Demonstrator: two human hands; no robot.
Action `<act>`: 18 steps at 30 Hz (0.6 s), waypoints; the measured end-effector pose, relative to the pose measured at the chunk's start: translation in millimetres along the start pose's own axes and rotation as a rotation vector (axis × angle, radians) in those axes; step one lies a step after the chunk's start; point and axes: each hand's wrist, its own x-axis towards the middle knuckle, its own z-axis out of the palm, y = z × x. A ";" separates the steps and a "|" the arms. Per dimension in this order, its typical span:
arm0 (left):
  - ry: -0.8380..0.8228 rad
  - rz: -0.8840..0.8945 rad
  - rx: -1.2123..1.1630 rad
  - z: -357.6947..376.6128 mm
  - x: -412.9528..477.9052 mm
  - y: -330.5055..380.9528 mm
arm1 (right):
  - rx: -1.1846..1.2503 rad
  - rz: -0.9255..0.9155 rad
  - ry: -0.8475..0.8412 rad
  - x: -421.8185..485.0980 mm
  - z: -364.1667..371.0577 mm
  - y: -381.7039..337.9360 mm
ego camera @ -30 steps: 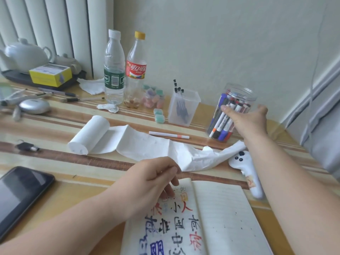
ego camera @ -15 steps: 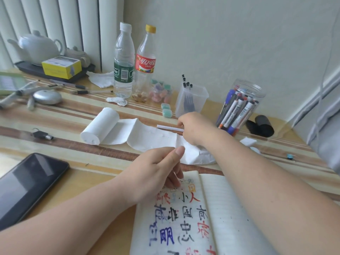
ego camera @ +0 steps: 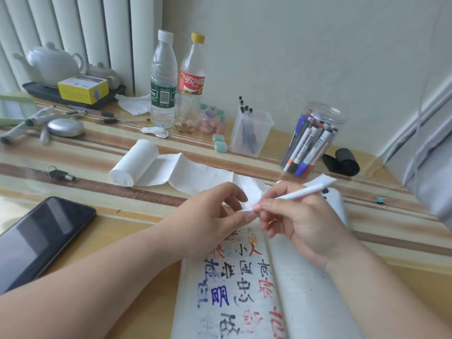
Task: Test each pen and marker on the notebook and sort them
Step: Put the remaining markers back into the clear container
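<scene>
Striped tabletop [ego camera: 97, 148] runs along a pale wall, and we begin at its left edge, where a dark phone [ego camera: 36, 241] lies face up. Behind it we see a white teapot [ego camera: 52, 62] on a dark tray, with a yellow box [ego camera: 82, 88] in front of it. Further along, a partly unrolled paper roll [ego camera: 133, 165] lies on its side, and a water bottle [ego camera: 163, 81] and a cola bottle [ego camera: 192, 81] stand upright behind it. Our left hand [ego camera: 210, 221] hovers over the top edge of the open notebook [ego camera: 305, 302], thumb and fingertips pinching the pinkish near end of the white pen [ego camera: 293, 195]. A square clear cup [ego camera: 252, 133] of thin pens stands at the back. Our right hand [ego camera: 303, 223] grips the same pen by its barrel, fingers curled round it, the far end pointing up and right. Behind it stands a round jar [ego camera: 315, 138] packed with markers, and a black roll [ego camera: 342, 162] lies just beside the jar.
</scene>
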 end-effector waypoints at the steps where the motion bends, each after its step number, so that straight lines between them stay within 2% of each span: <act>1: -0.018 -0.003 0.038 -0.2 -0.7 2.5 | 0.056 0.006 -0.007 -4.6 1.5 6.1; 6: -0.089 -0.007 0.110 1.2 -0.1 9.0 | 0.233 -0.031 0.029 -9.9 5.0 22.7; 14: -0.207 0.091 0.221 0.6 -0.5 8.4 | 0.203 -0.118 -0.006 -16.7 -2.7 26.0; 18: -0.215 0.116 0.251 0.7 1.2 10.3 | 0.235 -0.088 0.060 -19.4 1.7 23.5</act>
